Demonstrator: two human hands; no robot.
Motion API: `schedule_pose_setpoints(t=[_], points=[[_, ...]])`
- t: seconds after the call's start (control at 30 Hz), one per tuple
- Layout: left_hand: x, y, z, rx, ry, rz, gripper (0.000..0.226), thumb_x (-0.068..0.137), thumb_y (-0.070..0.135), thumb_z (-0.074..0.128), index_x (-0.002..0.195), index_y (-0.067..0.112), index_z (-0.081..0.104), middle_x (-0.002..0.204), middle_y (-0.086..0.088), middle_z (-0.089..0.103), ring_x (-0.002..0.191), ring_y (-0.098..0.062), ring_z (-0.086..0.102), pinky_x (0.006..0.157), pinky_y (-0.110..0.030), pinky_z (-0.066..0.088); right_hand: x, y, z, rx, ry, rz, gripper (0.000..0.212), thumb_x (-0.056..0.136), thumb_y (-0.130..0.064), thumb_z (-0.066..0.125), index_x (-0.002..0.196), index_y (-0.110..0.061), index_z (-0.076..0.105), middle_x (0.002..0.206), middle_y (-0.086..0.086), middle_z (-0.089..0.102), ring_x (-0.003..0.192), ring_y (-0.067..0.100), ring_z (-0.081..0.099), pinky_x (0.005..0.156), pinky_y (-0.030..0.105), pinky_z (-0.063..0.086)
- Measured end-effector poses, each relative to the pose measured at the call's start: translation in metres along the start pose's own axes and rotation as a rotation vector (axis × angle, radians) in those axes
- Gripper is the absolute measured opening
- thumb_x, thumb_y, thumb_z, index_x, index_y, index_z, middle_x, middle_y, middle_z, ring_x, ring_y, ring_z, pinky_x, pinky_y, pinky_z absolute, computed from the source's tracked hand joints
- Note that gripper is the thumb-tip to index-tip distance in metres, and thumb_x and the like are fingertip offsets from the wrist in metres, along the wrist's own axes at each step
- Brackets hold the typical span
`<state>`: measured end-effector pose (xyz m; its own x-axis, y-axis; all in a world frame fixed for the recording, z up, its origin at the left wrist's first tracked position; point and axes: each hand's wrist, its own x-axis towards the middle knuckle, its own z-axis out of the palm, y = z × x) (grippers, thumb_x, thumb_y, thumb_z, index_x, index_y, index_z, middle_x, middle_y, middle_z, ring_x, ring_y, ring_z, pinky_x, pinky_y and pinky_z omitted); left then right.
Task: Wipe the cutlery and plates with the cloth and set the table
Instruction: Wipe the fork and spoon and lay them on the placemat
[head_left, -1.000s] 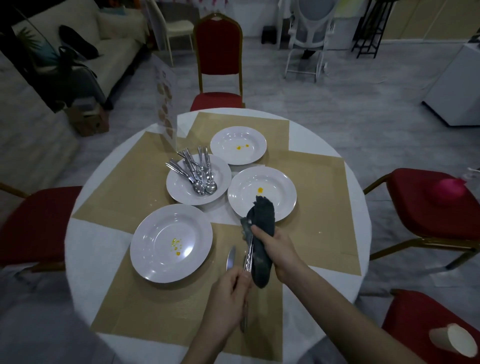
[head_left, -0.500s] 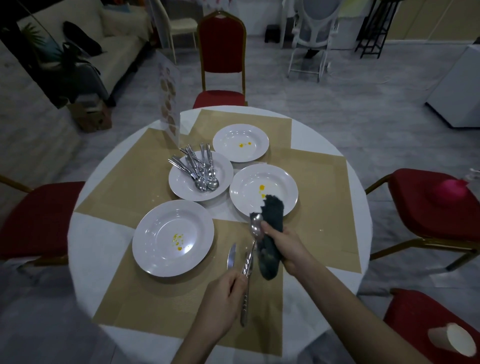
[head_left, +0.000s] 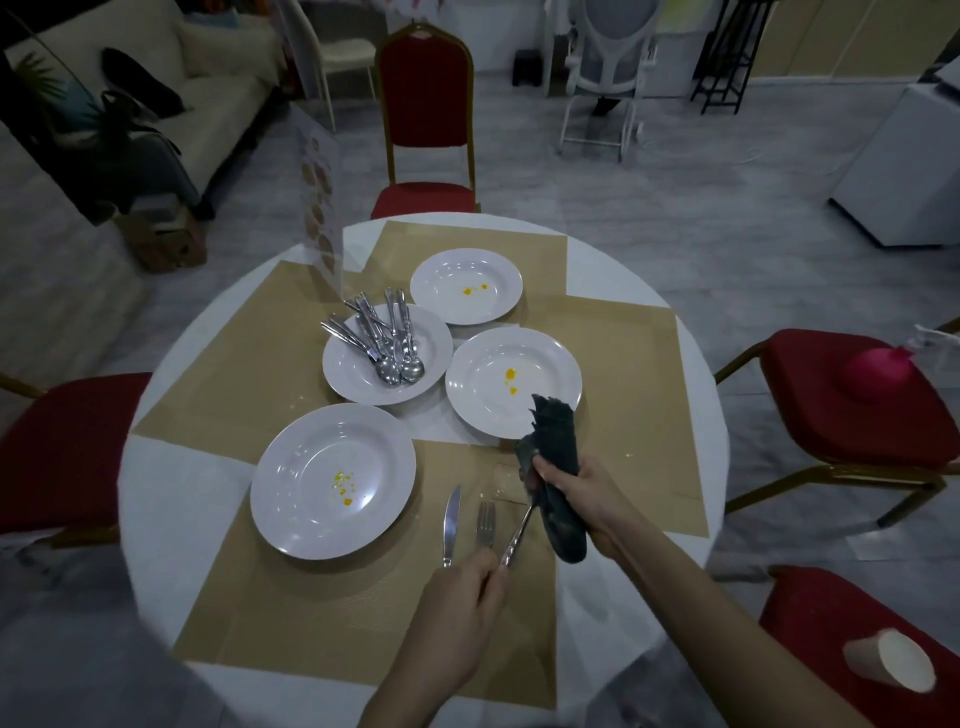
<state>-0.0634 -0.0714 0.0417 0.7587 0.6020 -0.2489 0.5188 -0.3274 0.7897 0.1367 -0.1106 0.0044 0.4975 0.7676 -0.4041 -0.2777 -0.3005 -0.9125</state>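
Observation:
My left hand (head_left: 460, 597) grips the handle of a spoon (head_left: 515, 538) that slants up to the right. My right hand (head_left: 579, 499) holds a dark cloth (head_left: 558, 467) wrapped around the spoon's bowl, which is hidden. A knife (head_left: 451, 522) and a fork (head_left: 485, 525) lie side by side on the near placemat (head_left: 322, 618), just left of the spoon. Three white plates carry yellow stains: near left (head_left: 291, 499), middle right (head_left: 478, 395), far (head_left: 447, 286). A fourth plate (head_left: 353, 379) holds several pieces of cutlery (head_left: 387, 338).
The round white table (head_left: 171, 493) has tan placemats. A standing menu card (head_left: 319, 208) rises at the far left edge. Red chairs stand around: far (head_left: 423, 104), left (head_left: 57, 447), right (head_left: 852, 405). A paper cup (head_left: 888, 660) lies on the near-right chair.
My right hand with the cloth has slid up from the spoon's handle to its bowl. The fork, earlier close under my left hand, now lies on the placemat beside the knife.

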Motion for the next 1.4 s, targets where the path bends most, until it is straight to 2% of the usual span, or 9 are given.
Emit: schedule_pose_setpoints(t=[0.13, 0.3, 0.4, 0.53, 0.8, 1.0, 1.17, 1.33, 1.4], points=[[-0.002, 0.001, 0.004, -0.105, -0.054, -0.069, 0.039, 0.098, 0.021, 0.047, 0.060, 0.024, 0.037, 0.053, 0.009, 0.040, 0.050, -0.006, 0.037, 0.051, -0.023, 0.029, -0.004, 0.010, 0.000, 0.019, 0.079, 0.005, 0.025, 0.095, -0.015, 0.059, 0.073, -0.003, 0.061, 0.066, 0.011, 0.064, 0.060, 0.021, 0.058, 0.057, 0.023, 0.049], [-0.004, -0.007, -0.007, -0.504, -0.175, -0.236, 0.032, 0.100, 0.017, 0.045, 0.068, 0.012, 0.046, 0.051, -0.006, 0.033, 0.034, -0.013, 0.029, 0.039, -0.017, 0.022, -0.002, 0.014, -0.011, -0.129, -0.061, -0.004, 0.015, 0.093, -0.008, 0.060, 0.079, -0.004, 0.060, 0.067, 0.009, 0.064, 0.065, 0.022, 0.062, 0.063, 0.028, 0.051], [-0.005, -0.016, -0.004, -0.577, -0.181, -0.254, 0.035, 0.100, 0.014, 0.045, 0.065, 0.012, 0.046, 0.046, -0.002, 0.034, 0.032, -0.013, 0.028, 0.039, -0.018, 0.020, 0.002, 0.026, -0.011, -0.090, 0.169, 0.082, 0.015, 0.092, -0.017, 0.064, 0.084, -0.004, 0.064, 0.075, 0.013, 0.067, 0.069, 0.026, 0.063, 0.067, 0.036, 0.051], [-0.009, -0.036, 0.005, -0.414, -0.059, -0.251, 0.041, 0.097, 0.011, 0.051, 0.057, 0.015, 0.051, 0.045, 0.008, 0.048, 0.039, -0.005, 0.041, 0.043, -0.018, 0.032, 0.002, 0.048, -0.030, -0.086, 0.464, 0.080, 0.022, 0.094, -0.021, 0.061, 0.097, 0.001, 0.063, 0.083, 0.021, 0.070, 0.077, 0.037, 0.067, 0.071, 0.045, 0.054], [0.011, -0.052, 0.079, -0.241, -0.075, -0.440, 0.025, 0.100, 0.017, 0.044, 0.076, 0.018, 0.054, 0.084, -0.002, 0.067, 0.075, -0.014, 0.057, 0.067, -0.027, 0.042, -0.019, 0.075, -0.036, 0.135, 0.334, 0.297, 0.029, 0.096, -0.026, 0.051, 0.121, -0.014, 0.042, 0.108, 0.017, 0.063, 0.098, 0.034, 0.065, 0.081, 0.044, 0.055], [0.019, -0.053, 0.102, -0.182, 0.070, -0.416, 0.031, 0.101, 0.017, 0.041, 0.076, 0.008, 0.057, 0.062, -0.006, 0.062, 0.059, -0.015, 0.059, 0.062, -0.032, 0.047, -0.036, 0.087, -0.030, 0.110, 0.362, 0.231, 0.019, 0.099, -0.027, 0.053, 0.114, -0.016, 0.055, 0.105, 0.007, 0.067, 0.094, 0.020, 0.066, 0.070, 0.029, 0.052], [0.016, -0.059, 0.104, -0.255, 0.102, -0.392, 0.020, 0.104, 0.021, 0.034, 0.094, 0.015, 0.051, 0.059, -0.001, 0.060, 0.047, -0.001, 0.056, 0.048, -0.013, 0.042, -0.044, 0.095, -0.032, 0.106, 0.433, 0.246, 0.018, 0.099, -0.029, 0.051, 0.113, -0.017, 0.051, 0.103, 0.004, 0.065, 0.093, 0.017, 0.064, 0.065, 0.026, 0.049], [0.009, -0.069, 0.101, -0.188, 0.030, -0.360, 0.025, 0.104, 0.019, 0.033, 0.118, 0.012, 0.052, 0.069, -0.004, 0.064, 0.055, 0.006, 0.059, 0.052, -0.008, 0.043, -0.046, 0.099, -0.029, 0.080, 0.406, 0.257, 0.019, 0.099, -0.030, 0.051, 0.114, -0.018, 0.051, 0.102, 0.002, 0.065, 0.091, 0.014, 0.064, 0.062, 0.022, 0.048], [0.006, -0.071, 0.102, -0.114, -0.011, -0.319, 0.029, 0.104, 0.020, 0.033, 0.126, 0.014, 0.050, 0.087, -0.009, 0.069, 0.072, -0.001, 0.063, 0.067, -0.015, 0.050, -0.046, 0.099, -0.027, 0.071, 0.396, 0.253, 0.019, 0.099, -0.029, 0.051, 0.115, -0.018, 0.051, 0.102, 0.001, 0.065, 0.091, 0.013, 0.063, 0.062, 0.022, 0.048]])
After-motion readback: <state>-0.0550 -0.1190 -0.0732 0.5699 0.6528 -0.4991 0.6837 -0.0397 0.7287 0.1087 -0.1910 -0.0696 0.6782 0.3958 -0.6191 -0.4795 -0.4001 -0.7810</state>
